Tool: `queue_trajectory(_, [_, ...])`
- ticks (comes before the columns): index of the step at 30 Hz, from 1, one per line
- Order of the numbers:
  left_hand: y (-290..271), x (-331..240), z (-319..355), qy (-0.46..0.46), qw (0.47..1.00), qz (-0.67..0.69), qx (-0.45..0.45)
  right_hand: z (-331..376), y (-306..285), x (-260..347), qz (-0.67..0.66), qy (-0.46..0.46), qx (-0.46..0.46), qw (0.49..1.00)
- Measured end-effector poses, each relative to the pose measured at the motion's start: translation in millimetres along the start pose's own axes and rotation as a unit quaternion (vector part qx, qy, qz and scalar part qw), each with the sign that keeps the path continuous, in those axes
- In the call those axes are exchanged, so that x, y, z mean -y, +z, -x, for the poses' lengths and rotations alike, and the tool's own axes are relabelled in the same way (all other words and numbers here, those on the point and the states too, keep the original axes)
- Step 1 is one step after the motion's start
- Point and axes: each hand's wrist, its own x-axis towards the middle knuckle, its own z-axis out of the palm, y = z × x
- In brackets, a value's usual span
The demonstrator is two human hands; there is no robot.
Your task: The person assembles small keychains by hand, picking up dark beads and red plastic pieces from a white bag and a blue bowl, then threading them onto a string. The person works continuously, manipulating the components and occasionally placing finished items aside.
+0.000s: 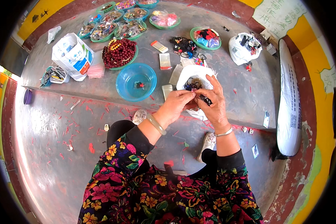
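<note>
In front of me my left hand [180, 101] and my right hand [213, 100] meet, thumbs and fingertips pinched together. Between them is a small pinkish piece [193, 89], too small to name. Just under my right fingers shows a dark, shiny item [205, 99]; whether it is attached to that piece I cannot tell. Right behind my hands stands an open white bag [187, 72] with dark loops like hair ties [193, 83] inside. Left of my hands is a blue plastic basin [124, 83] with a small black and red item [139, 85] at its bottom.
On the raised grey ledge, dark red beads [119, 53] fill one basin, and several basins of small goods stand farther back. Dark hair ties [183, 46] lie in a pile. White bags stand left [71, 56] and right [238, 56]. Red scraps litter the lower floor.
</note>
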Motion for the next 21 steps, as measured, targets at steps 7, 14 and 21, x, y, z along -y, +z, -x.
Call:
queue_trajectory(7, [4.0, -2.0, 2.7, 0.017, 0.999, 0.040, 0.020, -2.0, -4.5, -3.1, 0.040, -0.017, 0.007, 0.999])
queue_trajectory(14, [8.7, -2.3, 1.5, -0.011, 1.000, -0.011, 0.021, -1.9, -7.2, -4.9, 0.072, -0.030, 0.008, 0.997])
queue_trajectory(21, [8.7, -0.5, 1.2, -0.017, 0.999, -0.025, 0.025, 1.0, -2.5, -9.6, 0.035, 0.036, -0.011, 0.999])
